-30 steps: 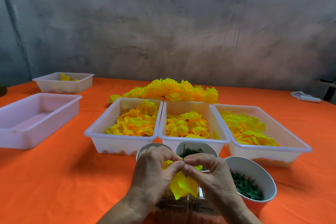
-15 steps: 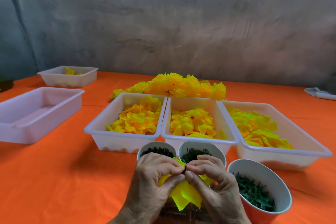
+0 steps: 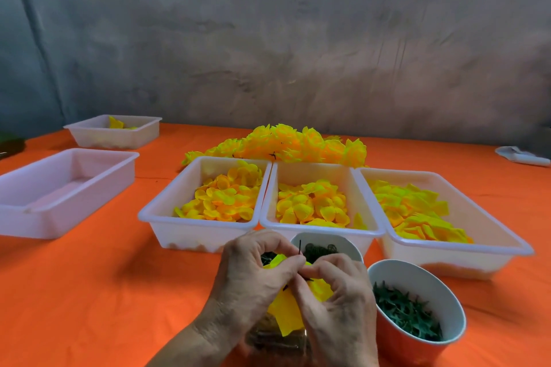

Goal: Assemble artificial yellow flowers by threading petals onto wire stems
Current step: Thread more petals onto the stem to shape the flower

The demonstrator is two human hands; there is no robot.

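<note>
A: Any readable text, labels, brands or numbers anywhere?
B: None. Trays, cups, wall, tablecloth all show no print.
A: Signs?
B: None legible either.

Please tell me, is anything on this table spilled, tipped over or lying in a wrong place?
Nothing stands out. The three petal trays stand level side by side, the finished flowers lie heaped behind them, and the cup of green parts is upright.
</note>
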